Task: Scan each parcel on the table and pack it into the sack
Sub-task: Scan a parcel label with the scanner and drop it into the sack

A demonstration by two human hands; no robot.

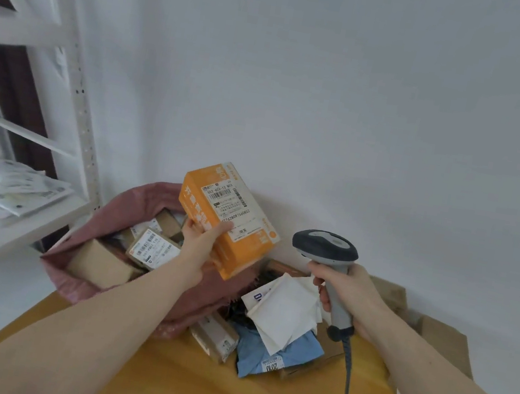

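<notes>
Left hand (201,242) up, fingers (190,227) wrapped round the lower end of the orange parcel (230,219), thumb pressed across its top face just beside the white shipping label (228,205). Parcel held in the air, tilted, label and barcodes facing up, hanging over the near edge of the sack's mouth. Right hand (344,291) curled tight round the grey handle of the barcode scanner (327,259), fingers clamped at the front, dark head of the scanner pointing left toward the parcel but well apart from it. Scanner cable (347,383) trailing down off the handle and across the wooden surface (185,390). Pink sack (133,206) gaping open beyond the left forearm, already loaded with brown cardboard boxes (102,265), one with a white label showing on top. Between the two hands, on the surface, a loose heap of parcels: a white mailer (287,315) lying over a blue bag (273,354), a small labelled carton (216,335) just beside them. Flattened brown cardboard (441,337) past the right wrist. White shelf rack (12,189) off to the left, flat white packets stacked on it, plain white wall behind.
</notes>
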